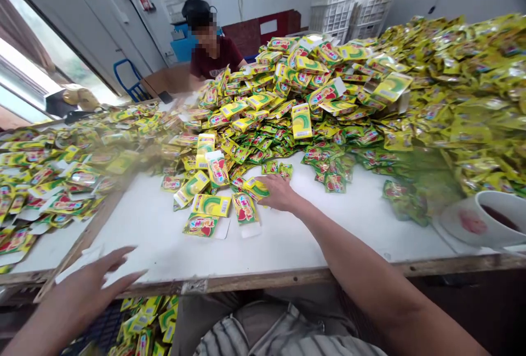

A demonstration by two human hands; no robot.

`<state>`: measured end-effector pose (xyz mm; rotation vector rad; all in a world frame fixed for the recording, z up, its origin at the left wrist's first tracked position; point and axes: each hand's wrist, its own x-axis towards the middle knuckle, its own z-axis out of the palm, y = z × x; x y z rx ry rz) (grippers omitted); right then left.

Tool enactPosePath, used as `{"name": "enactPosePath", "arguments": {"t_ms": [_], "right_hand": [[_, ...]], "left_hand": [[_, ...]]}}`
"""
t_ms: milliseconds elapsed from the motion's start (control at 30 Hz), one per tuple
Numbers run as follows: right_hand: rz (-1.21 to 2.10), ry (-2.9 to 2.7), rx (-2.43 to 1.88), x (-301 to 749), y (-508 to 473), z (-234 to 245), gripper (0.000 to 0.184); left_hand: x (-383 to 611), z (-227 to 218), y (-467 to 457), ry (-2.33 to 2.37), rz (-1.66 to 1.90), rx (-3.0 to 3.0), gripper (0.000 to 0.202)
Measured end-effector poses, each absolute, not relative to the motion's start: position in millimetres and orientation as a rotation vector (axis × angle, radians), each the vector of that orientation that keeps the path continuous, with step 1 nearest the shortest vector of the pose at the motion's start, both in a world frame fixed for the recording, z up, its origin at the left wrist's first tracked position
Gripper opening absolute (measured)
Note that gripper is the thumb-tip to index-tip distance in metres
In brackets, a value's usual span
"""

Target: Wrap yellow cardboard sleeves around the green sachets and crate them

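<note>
My right hand [280, 194] is over the middle of the white table, its fingers closed on the end of a small yellow-and-green candy box [255, 188]. Just beyond the fingertips lie small green sachets [271, 167]. Next to that hand are loose boxes, among them a box with red fruit and an open white flap [245, 211] and a box lying yellow side up [211, 205]. My left hand [96, 282] hovers at the near left edge with its fingers apart. Something white [80, 263], perhaps paper, shows beside it; I cannot tell whether they touch.
A large heap of boxes [304, 71] and yellow packets [464, 98] covers the far and right side. More boxes [61, 191] lie left of a wooden strip [96, 219]. A cup [472, 219] stands at right. A co-worker [213, 55] sits opposite. Below is a crate [101, 328] with boxes.
</note>
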<state>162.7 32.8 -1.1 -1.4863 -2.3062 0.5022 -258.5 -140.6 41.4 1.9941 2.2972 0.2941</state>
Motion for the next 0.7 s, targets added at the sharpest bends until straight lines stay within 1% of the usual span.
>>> {"name": "enactPosePath", "arguments": {"t_ms": [67,100,133,200,233,267,333,400,433,500,600,633,700], "right_hand": [[0.515,-2.277,-1.493,164,34,-2,0.075],[0.504,-2.260,-1.490,166,35,-2,0.075],[0.488,-2.242,-1.477,169,36,-1,0.074],[0.475,-2.200,-1.426,174,37,4,0.066],[0.481,-2.175,-1.397,177,36,7,0.060],[0.500,-2.154,-1.366,179,35,11,0.054],[0.583,-2.126,-1.286,181,32,20,0.041],[0.721,-2.078,-1.166,180,29,27,0.038],[0.804,-2.041,-1.099,180,27,29,0.042],[0.957,-1.929,-1.012,179,26,30,0.055],[1.164,-1.727,-1.023,180,29,27,0.075],[1.250,-1.658,-1.028,182,30,27,0.078],[1.394,-1.532,-1.019,189,33,28,0.077]], "left_hand": [[-202,47,-121,2.194,0.379,2.052,0.069],[-171,49,-107,2.103,0.460,2.136,0.071],[-141,50,-92,1.984,0.545,2.229,0.068],[-89,49,-61,1.741,0.700,2.428,0.060],[-68,48,-48,1.675,0.771,2.504,0.060],[-51,46,-36,1.653,0.842,2.577,0.064],[-25,41,-18,1.600,0.874,2.747,0.071],[-11,35,-6,1.537,0.825,2.894,0.072],[-7,32,-2,1.506,0.791,2.940,0.072],[-2,23,5,1.481,0.752,2.961,0.073],[-3,11,12,1.451,0.814,2.869,0.068],[-4,7,14,1.426,0.872,2.809,0.064],[-8,3,16,1.386,1.009,2.620,0.056]]}}
